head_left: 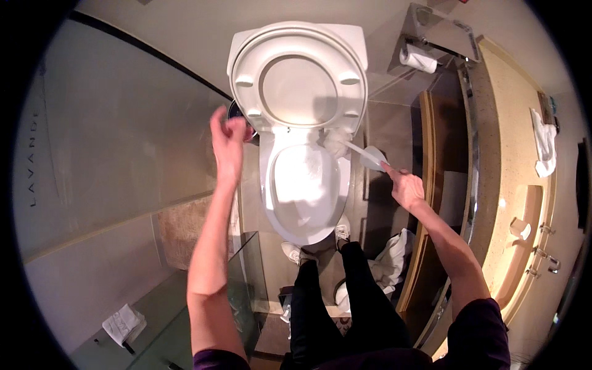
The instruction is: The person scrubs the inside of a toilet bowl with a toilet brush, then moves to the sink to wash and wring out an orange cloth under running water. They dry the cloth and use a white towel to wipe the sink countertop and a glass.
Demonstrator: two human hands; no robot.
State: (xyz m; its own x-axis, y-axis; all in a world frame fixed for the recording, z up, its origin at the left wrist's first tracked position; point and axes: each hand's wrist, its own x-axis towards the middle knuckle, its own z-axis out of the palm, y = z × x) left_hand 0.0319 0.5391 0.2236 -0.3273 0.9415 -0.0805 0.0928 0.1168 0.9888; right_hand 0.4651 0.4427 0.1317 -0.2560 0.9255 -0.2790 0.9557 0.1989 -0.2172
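Note:
My right hand (408, 188) is closed on the white handle of a toilet brush (364, 152). Its fluffy white head rests at the right rear rim of the toilet bowl (266, 185), below the raised seat (250, 98) and lid. Under the handle, a white rounded piece (374, 161), perhaps the brush's holder, shows on the floor. To the left of the toilet, my left hand (228, 145) hangs in the air with bent fingers apart, slightly blurred, and nothing visible in them. A dark round bin (233, 111) is partly hidden behind that hand.
A frosted glass panel (123, 123) runs along the left. At right stand a wooden-edged shelf (425, 142) and a counter (502, 123) with a basin (521, 246). A toilet paper roll (418, 60) hangs at upper right. White cloth (391, 262) lies near my legs.

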